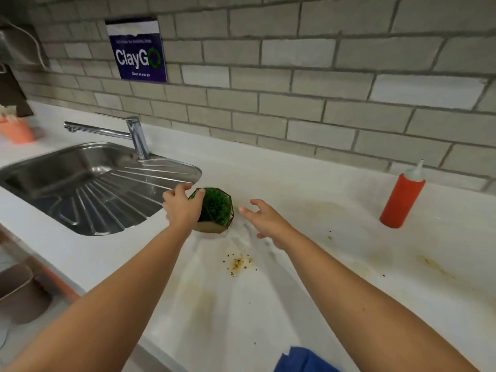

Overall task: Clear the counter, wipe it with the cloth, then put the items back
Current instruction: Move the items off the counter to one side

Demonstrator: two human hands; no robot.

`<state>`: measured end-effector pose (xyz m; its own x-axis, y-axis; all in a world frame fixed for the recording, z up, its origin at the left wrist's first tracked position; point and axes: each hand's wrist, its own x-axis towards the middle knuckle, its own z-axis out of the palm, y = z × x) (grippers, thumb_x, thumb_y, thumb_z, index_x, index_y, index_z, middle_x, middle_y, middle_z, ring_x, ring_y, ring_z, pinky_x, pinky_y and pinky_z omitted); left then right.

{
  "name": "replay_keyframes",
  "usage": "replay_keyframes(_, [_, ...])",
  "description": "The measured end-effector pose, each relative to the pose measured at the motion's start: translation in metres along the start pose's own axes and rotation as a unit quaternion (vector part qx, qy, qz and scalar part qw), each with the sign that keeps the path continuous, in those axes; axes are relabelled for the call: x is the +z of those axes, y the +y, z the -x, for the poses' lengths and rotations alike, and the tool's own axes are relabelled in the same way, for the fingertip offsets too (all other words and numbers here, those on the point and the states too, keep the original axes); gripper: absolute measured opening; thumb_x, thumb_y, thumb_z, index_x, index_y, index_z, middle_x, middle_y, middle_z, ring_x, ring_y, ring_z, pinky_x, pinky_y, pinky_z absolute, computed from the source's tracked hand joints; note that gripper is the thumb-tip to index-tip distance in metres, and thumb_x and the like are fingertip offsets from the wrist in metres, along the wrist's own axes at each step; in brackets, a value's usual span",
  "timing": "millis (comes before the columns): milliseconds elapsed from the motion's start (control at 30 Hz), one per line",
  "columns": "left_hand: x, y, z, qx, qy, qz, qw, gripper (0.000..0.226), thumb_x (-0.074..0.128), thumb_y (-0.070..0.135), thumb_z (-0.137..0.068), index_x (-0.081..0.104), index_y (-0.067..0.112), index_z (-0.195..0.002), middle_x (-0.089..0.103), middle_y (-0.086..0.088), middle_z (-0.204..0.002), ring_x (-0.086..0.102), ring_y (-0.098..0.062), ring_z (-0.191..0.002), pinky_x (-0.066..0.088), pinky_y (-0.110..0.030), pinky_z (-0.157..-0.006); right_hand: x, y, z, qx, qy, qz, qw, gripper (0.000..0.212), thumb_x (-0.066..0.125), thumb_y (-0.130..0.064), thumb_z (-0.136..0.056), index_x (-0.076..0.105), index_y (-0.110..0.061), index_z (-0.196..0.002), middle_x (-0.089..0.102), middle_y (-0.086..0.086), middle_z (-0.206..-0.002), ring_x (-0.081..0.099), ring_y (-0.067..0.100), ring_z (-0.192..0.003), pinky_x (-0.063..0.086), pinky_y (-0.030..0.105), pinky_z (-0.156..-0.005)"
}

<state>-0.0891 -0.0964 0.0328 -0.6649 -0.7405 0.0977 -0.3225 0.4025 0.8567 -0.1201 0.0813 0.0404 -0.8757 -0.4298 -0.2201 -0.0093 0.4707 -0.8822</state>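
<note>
A small green plant in a gold wire-frame pot (217,209) stands on the white counter (308,200), just right of the sink. My left hand (182,208) curls round the pot's left side and rim. My right hand (265,224) hovers a little to the pot's right, fingers spread, touching nothing. A red squeeze bottle (402,200) with a white nozzle stands upright at the right by the wall. A blue cloth (300,361) lies at the counter's front edge. Brown crumbs and a yellowish stain (237,263) mark the counter between my forearms.
A steel sink with drainboard (88,189) and a tap (134,132) fill the left. An orange cup (16,130) stands far left. More yellow smears (434,267) streak the right of the counter. A grey tiled wall runs behind.
</note>
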Motion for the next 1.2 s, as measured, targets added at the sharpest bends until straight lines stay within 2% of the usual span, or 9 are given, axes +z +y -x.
replay_keyframes(100, [0.000, -0.012, -0.014, -0.029, -0.063, 0.037, 0.997, 0.061, 0.055, 0.058, -0.082, 0.043, 0.024, -0.131, 0.024, -0.010, -0.142, 0.028, -0.034, -0.132, 0.032, -0.052, -0.106, 0.022, -0.003, -0.015, 0.028, 0.000, -0.026, 0.999, 0.068, 0.048, -0.054, -0.090, 0.022, -0.026, -0.147, 0.029, 0.005, -0.151, 0.042, 0.027, -0.129, 0.048, 0.033, -0.089])
replay_keyframes(200, [0.000, -0.019, -0.022, -0.056, -0.122, 0.090, 0.987, 0.071, 0.055, 0.063, -0.080, 0.035, 0.029, -0.139, 0.019, -0.011, -0.148, 0.030, -0.034, -0.133, 0.034, -0.046, -0.104, 0.037, -0.007, -0.026, 0.047, -0.005, -0.056, 0.997, 0.078, 0.049, -0.060, -0.087, 0.014, -0.029, -0.149, 0.023, 0.003, -0.155, 0.037, 0.027, -0.134, 0.047, 0.037, -0.095])
replay_keyframes(367, [0.002, -0.028, -0.034, -0.068, -0.209, 0.127, 0.967, 0.089, 0.057, 0.074, -0.069, 0.031, 0.030, -0.141, 0.039, -0.008, -0.143, 0.043, -0.027, -0.126, 0.040, -0.039, -0.100, 0.048, -0.010, -0.036, 0.042, -0.022, -0.066, 0.997, 0.070, 0.043, -0.055, -0.092, 0.014, -0.026, -0.150, 0.028, 0.002, -0.153, 0.040, 0.025, -0.132, 0.045, 0.038, -0.097])
replay_keyframes(500, [0.006, -0.025, -0.039, -0.057, -0.240, 0.119, 0.962, 0.083, 0.056, 0.063, -0.079, 0.026, 0.023, -0.144, 0.044, -0.008, -0.139, 0.046, -0.025, -0.123, 0.041, -0.036, -0.097, 0.053, -0.009, -0.043, 0.009, -0.008, -0.046, 0.999, 0.046, 0.040, -0.042, -0.098, 0.036, -0.027, -0.141, 0.051, 0.003, -0.136, 0.056, 0.021, -0.106, 0.051, 0.037, -0.092])
replay_keyframes(633, [0.010, -0.019, -0.035, -0.044, -0.246, 0.124, 0.960, 0.087, 0.058, 0.067, -0.076, 0.026, 0.023, -0.144, 0.045, -0.006, -0.139, 0.046, -0.025, -0.123, 0.042, -0.039, -0.101, 0.053, -0.008, -0.048, 0.004, 0.022, -0.033, 0.999, 0.041, 0.041, -0.039, -0.096, 0.043, -0.024, -0.134, 0.056, 0.005, -0.129, 0.056, 0.026, -0.114, 0.050, 0.047, -0.094])
replay_keyframes(733, [0.015, -0.007, -0.030, -0.024, -0.248, 0.153, 0.956, 0.092, 0.059, 0.069, -0.070, 0.028, 0.022, -0.143, 0.045, -0.004, -0.139, 0.047, -0.024, -0.123, 0.042, -0.041, -0.102, 0.042, -0.013, -0.045, -0.006, 0.060, -0.036, 0.998, 0.039, 0.036, -0.036, -0.099, 0.042, -0.025, -0.136, 0.055, 0.006, -0.130, 0.053, 0.027, -0.117, 0.047, 0.047, -0.098])
replay_keyframes(867, [0.030, 0.018, -0.019, 0.024, -0.258, 0.169, 0.951, 0.078, 0.058, 0.058, -0.081, 0.029, 0.020, -0.144, 0.045, -0.004, -0.138, 0.047, -0.023, -0.123, 0.043, -0.035, -0.099, 0.015, -0.013, -0.034, -0.010, 0.127, -0.055, 0.990, 0.037, 0.028, -0.028, -0.102, 0.043, -0.025, -0.136, 0.054, 0.007, -0.131, 0.050, 0.026, -0.119, 0.044, 0.046, -0.102])
replay_keyframes(1000, [0.053, 0.048, 0.005, 0.056, -0.282, 0.177, 0.941, 0.075, 0.056, 0.052, -0.085, 0.026, 0.019, -0.145, 0.043, -0.005, -0.139, 0.045, -0.023, -0.123, 0.040, -0.029, -0.089, -0.020, -0.003, -0.016, -0.015, 0.182, -0.056, 0.981, 0.037, 0.028, -0.025, -0.102, 0.044, -0.023, -0.136, 0.054, 0.007, -0.130, 0.051, 0.026, -0.117, 0.045, 0.044, -0.100])
replay_keyframes(1200, [0.098, 0.089, 0.058, 0.075, -0.341, 0.181, 0.919, 0.078, 0.057, 0.056, -0.083, 0.027, 0.020, -0.145, 0.045, -0.005, -0.138, 0.047, -0.024, -0.122, 0.042, -0.031, -0.090, -0.080, 0.027, 0.027, 0.010, 0.254, -0.068, 0.965, 0.036, 0.029, -0.023, -0.101, 0.049, -0.022, -0.131, 0.058, 0.008, -0.125, 0.054, 0.027, -0.113, 0.047, 0.043, -0.097])
